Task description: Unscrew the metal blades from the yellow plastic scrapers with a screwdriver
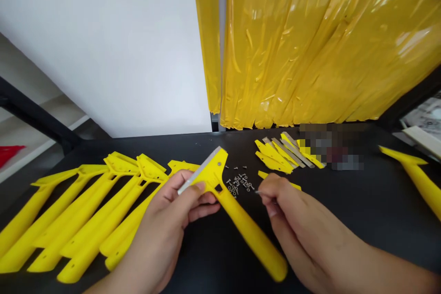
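Note:
My left hand [179, 211] grips the head of a yellow scraper [253, 234], thumb on top and fingers underneath. A metal blade [200, 170] runs along the scraper's head edge, and a screw head [219, 164] shows in one corner. The handle slants down to the right. My right hand [292, 216] is closed in a pinch, with the tip of a small metal screw [257, 192] poking from the fingertips; most of it is hidden. Between the hands, behind the handle, lies a loose pile of small screws and nuts [243, 183].
Several yellow scraper handles [82, 202] lie in a row at left. Behind my right hand are yellow plates [272, 156] and metal blades [287, 151]. Another yellow scraper [416, 179] lies far right. Yellow plastic film [310, 46] and a white panel [113, 55] stand behind the black table [361, 211].

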The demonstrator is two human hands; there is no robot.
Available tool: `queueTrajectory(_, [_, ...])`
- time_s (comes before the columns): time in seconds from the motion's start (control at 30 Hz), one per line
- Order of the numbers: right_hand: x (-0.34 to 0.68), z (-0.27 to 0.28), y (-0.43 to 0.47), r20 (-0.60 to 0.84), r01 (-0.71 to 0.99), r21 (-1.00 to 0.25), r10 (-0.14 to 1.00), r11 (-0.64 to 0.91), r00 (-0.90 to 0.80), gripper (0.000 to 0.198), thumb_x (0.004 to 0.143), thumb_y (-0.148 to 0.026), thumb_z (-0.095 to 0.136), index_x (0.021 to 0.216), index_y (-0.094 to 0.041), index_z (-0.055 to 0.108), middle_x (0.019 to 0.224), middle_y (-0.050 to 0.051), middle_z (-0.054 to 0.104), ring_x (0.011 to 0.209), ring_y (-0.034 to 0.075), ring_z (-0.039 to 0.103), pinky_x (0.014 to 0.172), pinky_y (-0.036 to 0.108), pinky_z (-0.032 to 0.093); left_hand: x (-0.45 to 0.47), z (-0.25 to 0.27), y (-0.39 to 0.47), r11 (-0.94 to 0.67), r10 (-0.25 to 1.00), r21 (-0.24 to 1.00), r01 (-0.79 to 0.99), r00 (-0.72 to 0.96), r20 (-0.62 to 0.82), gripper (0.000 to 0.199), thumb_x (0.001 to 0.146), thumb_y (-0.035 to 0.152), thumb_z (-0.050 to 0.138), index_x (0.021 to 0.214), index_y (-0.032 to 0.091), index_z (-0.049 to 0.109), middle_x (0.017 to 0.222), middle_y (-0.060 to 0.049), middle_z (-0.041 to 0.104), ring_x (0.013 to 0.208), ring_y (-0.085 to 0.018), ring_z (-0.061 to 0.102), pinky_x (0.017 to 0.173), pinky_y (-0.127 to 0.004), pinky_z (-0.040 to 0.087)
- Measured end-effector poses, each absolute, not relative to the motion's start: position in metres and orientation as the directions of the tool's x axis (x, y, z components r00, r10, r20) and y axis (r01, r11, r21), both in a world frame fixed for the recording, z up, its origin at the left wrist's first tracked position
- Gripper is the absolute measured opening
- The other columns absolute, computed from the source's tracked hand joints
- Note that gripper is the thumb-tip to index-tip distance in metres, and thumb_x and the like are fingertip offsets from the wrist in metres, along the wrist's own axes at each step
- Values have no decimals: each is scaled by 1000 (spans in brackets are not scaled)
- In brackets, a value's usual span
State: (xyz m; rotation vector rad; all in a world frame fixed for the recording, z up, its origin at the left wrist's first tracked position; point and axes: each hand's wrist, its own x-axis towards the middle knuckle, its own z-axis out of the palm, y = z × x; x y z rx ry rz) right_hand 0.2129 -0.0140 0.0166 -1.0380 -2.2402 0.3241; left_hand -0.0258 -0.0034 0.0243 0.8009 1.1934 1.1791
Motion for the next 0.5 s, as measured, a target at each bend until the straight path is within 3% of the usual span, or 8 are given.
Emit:
queueTrajectory(0.07, [209, 17, -17, 392, 638, -465, 788, 614, -474, 27, 100, -24, 58, 126, -19, 50, 109, 9, 69, 94, 23, 71, 80, 36, 58, -23, 25, -9, 252, 966, 929, -271, 14, -258, 11, 96, 33, 75, 92, 22, 74, 91, 1, 74, 84, -16, 71, 85, -34, 67])
queueTrajectory(0.13, [205, 22, -20, 328, 687, -440, 815, 579, -477, 27, 97, -32, 66, 118, -21, 55, 106, 8, 70, 93, 25, 70, 78, 38, 56, -20, 27, -15, 269, 963, 918, -290, 76, -258, 12, 95, 31, 77, 87, 22, 72, 87, 3, 72, 82, -16, 71, 85, -34, 67])
queueTrajectory(0.2, [206, 29, -21, 283, 699, -414, 812, 583, -510, 4, 96, -24, 61, 98, -23, 58, 90, 3, 68, 79, 21, 67, 70, 35, 52, -19, 31, -19, 288, 955, 913, -289, 158, -251, 12, 95, 32, 77, 89, 23, 72, 91, 2, 74, 88, -19, 74, 85, -35, 68])
queueTrajectory(0.3, [226, 41, -19, 343, 769, -318, 823, 554, -452, 11, 97, -22, 55, 87, -24, 58, 78, 2, 66, 68, 20, 65, 62, 33, 47, -22, 35, -20, 233, 958, 956, -176, 209, -195, 22, 97, 46, 72, 110, 29, 73, 115, -3, 77, 116, -28, 73, 98, -42, 64])
queueTrajectory(0.4, [278, 52, -7, 357, 954, -179, 919, 240, -164, 32, 99, -50, 57, 79, -26, 60, 62, 2, 62, 50, 20, 60, 48, 33, 37, -33, 36, -15, 39, 981, 959, 281, 171, -90, 44, 97, 57, 68, 135, 37, 63, 143, -5, 68, 137, -33, 61, 118, -53, 50])
queueTrajectory(0.43, [301, 55, 0, 294, 988, -130, 955, 79, -38, 38, 100, -54, 55, 76, -26, 62, 54, 1, 59, 43, 20, 57, 45, 33, 33, -38, 36, -12, -56, 985, 874, 483, 172, -32, 48, 97, 57, 67, 140, 37, 61, 150, -6, 64, 140, -34, 58, 122, -56, 44])
queueTrajectory(0.5, [349, 56, 15, 264, 979, -112, 945, -169, 194, 39, 97, -55, 59, 75, -25, 70, 50, 3, 61, 41, 18, 55, 46, 34, 33, -48, 34, -4, -243, 969, 571, 784, 218, 113, 51, 98, 52, 63, 144, 30, 59, 154, -11, 59, 144, -39, 52, 124, -62, 38])
